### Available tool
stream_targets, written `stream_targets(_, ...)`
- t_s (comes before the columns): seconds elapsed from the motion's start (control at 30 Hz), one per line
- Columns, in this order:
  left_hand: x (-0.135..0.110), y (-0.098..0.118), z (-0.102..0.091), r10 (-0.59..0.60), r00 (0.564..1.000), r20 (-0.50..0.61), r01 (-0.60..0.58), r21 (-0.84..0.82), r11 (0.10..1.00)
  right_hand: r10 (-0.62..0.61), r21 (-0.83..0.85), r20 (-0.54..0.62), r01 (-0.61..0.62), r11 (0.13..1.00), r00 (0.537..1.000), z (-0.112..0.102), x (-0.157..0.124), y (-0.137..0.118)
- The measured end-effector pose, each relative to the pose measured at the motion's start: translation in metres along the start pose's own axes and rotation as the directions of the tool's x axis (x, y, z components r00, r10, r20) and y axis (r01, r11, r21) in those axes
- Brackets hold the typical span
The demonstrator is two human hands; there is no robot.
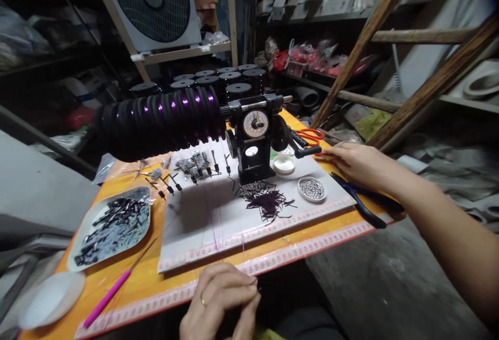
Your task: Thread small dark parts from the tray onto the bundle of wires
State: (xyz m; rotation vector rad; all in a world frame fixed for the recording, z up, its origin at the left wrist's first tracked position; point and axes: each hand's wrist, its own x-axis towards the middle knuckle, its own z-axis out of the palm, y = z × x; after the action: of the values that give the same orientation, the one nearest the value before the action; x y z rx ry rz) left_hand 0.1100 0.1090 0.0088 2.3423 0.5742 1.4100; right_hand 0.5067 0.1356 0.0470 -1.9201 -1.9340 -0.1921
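My left hand (220, 303), with a ring on one finger, is at the table's front edge. Its thumb and fingers are pinched together, and a tiny dark tip shows at them; I cannot make out what it is. Thin purple line (214, 233) runs down the white board toward this hand. My right hand (356, 166) reaches across the right edge, fingers stretched out beside the orange-handled tool (312, 134) and the winder's black crank handle (310, 151). Under its wrist lie dark pliers (360, 199). A black hand-cranked winder (255, 147) carries a row of dark spools (163, 119) wound with shiny purple line.
On the board (183, 246) lie dark short tubes (268, 202), a dish of metal beads (312, 189) and a white dish (284, 164). Leftward are a tray of small black parts (113, 225), a pink-handled needle tool (109, 296) and a translucent bowl (50, 298). A wooden ladder (362, 43) leans at right.
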Motion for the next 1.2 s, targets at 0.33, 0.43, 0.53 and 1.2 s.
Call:
stream_targets(0.33, 0.002, 0.017, -0.002, -0.304, 0.927, 0.220, 0.361, -0.308, 0.880, 0.193, 0.810, 0.342, -0.393, 0.436, 0.920, -0.011, -0.117, -0.141)
stream_targets(0.43, 0.001, 0.024, -0.003, -0.282, 0.919, 0.276, 0.358, -0.286, 0.889, 0.030, 0.824, 0.566, -0.567, 0.021, 0.824, 0.018, -0.131, -0.189)
stream_targets(0.53, -0.002, 0.026, -0.007, -0.230, 0.929, 0.291, 0.291, -0.188, 0.938, 0.002, 0.746, 0.623, -0.593, -0.303, 0.782, 0.035, -0.130, -0.215)
stream_targets(1.2, -0.008, 0.023, -0.015, -0.499, 0.762, 0.412, 0.644, -0.557, 0.524, -0.114, 0.545, 0.665, -0.584, -0.602, 0.738, 0.049, -0.121, -0.252)
